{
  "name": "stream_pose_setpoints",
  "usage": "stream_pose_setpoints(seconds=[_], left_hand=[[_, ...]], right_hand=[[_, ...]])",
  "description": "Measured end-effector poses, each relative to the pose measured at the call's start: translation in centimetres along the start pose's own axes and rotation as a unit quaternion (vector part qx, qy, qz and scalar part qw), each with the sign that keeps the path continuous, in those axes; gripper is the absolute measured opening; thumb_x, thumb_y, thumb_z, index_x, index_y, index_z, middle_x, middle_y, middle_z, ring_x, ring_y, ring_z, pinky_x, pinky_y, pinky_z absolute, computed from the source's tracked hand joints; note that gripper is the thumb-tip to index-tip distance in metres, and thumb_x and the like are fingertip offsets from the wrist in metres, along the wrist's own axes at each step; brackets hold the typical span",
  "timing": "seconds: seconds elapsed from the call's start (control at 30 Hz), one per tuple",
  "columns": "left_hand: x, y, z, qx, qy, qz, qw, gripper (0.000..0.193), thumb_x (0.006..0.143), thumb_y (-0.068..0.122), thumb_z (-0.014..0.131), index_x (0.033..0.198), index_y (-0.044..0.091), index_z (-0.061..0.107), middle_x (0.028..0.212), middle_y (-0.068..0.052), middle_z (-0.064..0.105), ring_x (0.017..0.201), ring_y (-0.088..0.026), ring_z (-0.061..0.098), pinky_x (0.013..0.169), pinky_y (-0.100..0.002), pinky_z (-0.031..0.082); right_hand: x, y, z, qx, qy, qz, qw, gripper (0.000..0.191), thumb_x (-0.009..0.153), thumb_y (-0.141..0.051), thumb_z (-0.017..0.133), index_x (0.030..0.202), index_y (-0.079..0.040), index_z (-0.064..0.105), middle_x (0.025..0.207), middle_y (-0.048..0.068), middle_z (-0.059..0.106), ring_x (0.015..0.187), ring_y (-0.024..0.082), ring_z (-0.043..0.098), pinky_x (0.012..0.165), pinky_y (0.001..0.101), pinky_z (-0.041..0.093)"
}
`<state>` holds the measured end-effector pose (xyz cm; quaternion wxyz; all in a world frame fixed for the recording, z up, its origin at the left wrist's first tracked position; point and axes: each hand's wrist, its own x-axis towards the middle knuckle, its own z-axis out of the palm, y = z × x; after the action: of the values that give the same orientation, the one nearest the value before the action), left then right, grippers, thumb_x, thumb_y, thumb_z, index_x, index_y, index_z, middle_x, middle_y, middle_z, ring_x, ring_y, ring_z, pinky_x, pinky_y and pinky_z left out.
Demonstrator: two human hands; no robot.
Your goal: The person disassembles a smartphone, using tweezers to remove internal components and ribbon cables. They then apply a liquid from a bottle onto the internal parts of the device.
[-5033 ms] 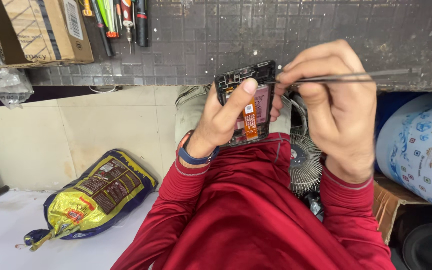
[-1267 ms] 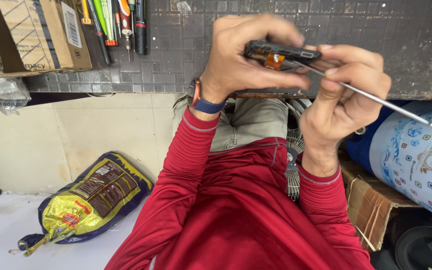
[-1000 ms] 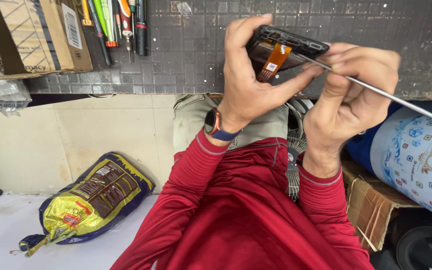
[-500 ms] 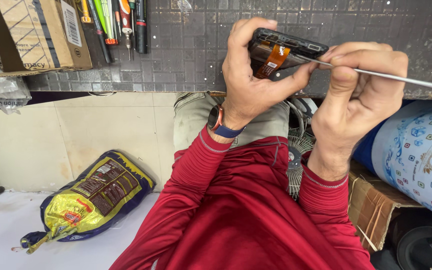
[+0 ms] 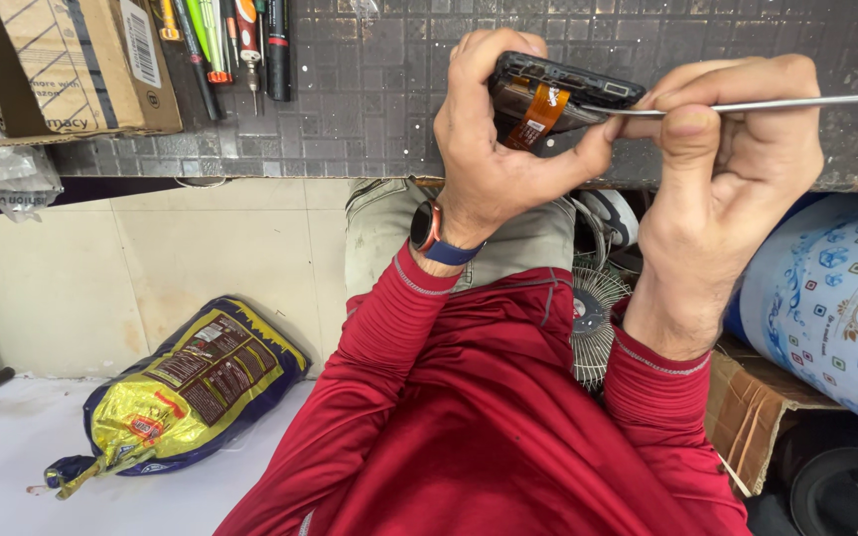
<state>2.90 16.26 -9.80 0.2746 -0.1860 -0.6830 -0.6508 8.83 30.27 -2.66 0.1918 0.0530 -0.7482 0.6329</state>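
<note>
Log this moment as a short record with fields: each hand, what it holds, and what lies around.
Left hand: left hand wrapped around an opened phone, grip closed on its edge
Phone: dark frame, inside exposed, orange flex strip showing
Right hand: right hand pinching a thin metal tool, its tip at the phone's edge
Wrist: watch on the left wrist
Work surface: dark gridded mat
Upper left: cardboard box, row of screwdrivers
Lower left: yellow and blue bag
Right side: pale blue patterned drum

Phone (image 5: pixel 558 94) in left hand (image 5: pixel 494 149); tool (image 5: pixel 777 102) in right hand (image 5: pixel 727 189), touching phone.
</note>
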Motion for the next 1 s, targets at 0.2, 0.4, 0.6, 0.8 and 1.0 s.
stream_pose_setpoints(seconds=[0.2,0.4,0.6,0.8,1.0], left_hand=[[0.1,0.2,0.3,0.013,0.016,0.019,1.000,0.074,0.076,0.020,0.092,0.128,0.008,0.041,0.106,-0.009,0.059,0.091,-0.020,0.059,0.086,-0.032,0.052],[0.1,1.2,0.5,-0.058,0.015,-0.038,0.998,0.054,0.087,0.015,0.076,0.128,0.008,0.042,0.109,-0.008,0.054,0.092,-0.018,0.054,0.083,-0.029,0.045],[-0.2,3.0,1.3,-0.023,0.065,-0.093,0.993,0.037,0.082,0.004,0.067,0.112,0.006,0.047,0.103,-0.005,0.045,0.087,-0.015,0.045,0.079,-0.029,0.037],[-0.4,3.9,1.9,-0.086,0.086,-0.134,0.984,0.026,0.084,-0.003,0.062,0.104,0.004,0.047,0.100,-0.004,0.039,0.082,-0.014,0.039,0.074,-0.026,0.036],[0.0,4.0,2.3,-0.105,0.088,-0.137,0.981,0.024,0.086,-0.005,0.062,0.102,0.004,0.046,0.098,-0.002,0.038,0.081,-0.012,0.038,0.072,-0.024,0.035]], right_hand=[[0.1,-0.1,-0.1,0.013,-0.010,0.010,1.000,0.039,0.122,-0.030,0.070,0.116,0.003,0.050,0.101,0.013,0.062,0.081,0.014,0.062,0.080,0.0269,0.064],[-0.1,-0.2,-0.1,0.011,-0.009,0.006,1.000,0.040,0.122,-0.031,0.069,0.117,0.003,0.050,0.103,0.012,0.062,0.082,0.013,0.062,0.080,0.0278,0.065],[-1.0,0.2,0.5,-0.039,0.026,-0.018,0.999,0.037,0.117,-0.031,0.068,0.115,0.001,0.051,0.104,0.012,0.065,0.082,0.012,0.062,0.076,0.0207,0.055],[-1.7,0.9,0.3,-0.042,0.031,-0.040,0.998,0.032,0.118,-0.026,0.068,0.114,0.001,0.051,0.107,0.012,0.065,0.088,0.013,0.063,0.082,0.0213,0.057],[-1.8,1.0,1.1,-0.019,0.074,-0.084,0.994,0.029,0.117,-0.027,0.062,0.118,0.000,0.049,0.109,0.012,0.061,0.094,0.017,0.069,0.084,0.0273,0.066]])
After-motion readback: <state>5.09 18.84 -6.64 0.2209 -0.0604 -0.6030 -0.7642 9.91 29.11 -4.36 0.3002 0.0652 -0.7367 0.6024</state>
